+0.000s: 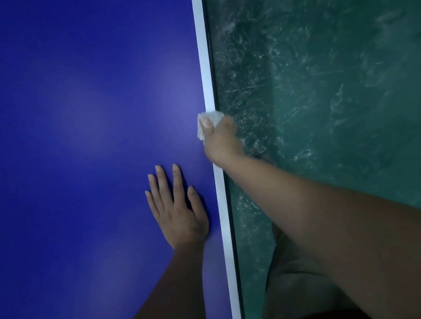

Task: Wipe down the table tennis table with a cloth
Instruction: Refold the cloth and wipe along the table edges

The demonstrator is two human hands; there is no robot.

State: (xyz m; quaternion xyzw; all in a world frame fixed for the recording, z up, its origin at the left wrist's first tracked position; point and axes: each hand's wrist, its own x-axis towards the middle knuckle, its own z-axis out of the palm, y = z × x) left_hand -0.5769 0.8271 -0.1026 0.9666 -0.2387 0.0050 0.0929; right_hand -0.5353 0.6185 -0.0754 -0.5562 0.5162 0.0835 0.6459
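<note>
The blue table tennis table (74,146) fills the left half of the head view, with a white line (204,57) running along its right edge. My right hand (221,139) is closed around a small white cloth (210,118) and presses it on that white edge line. Most of the cloth is hidden under my fingers. My left hand (177,209) lies flat on the blue surface, fingers spread, just left of the white line and nearer to me than the cloth.
A scuffed green floor (337,70) lies to the right of the table edge. My leg (293,280) shows below my right forearm, close to the table's side.
</note>
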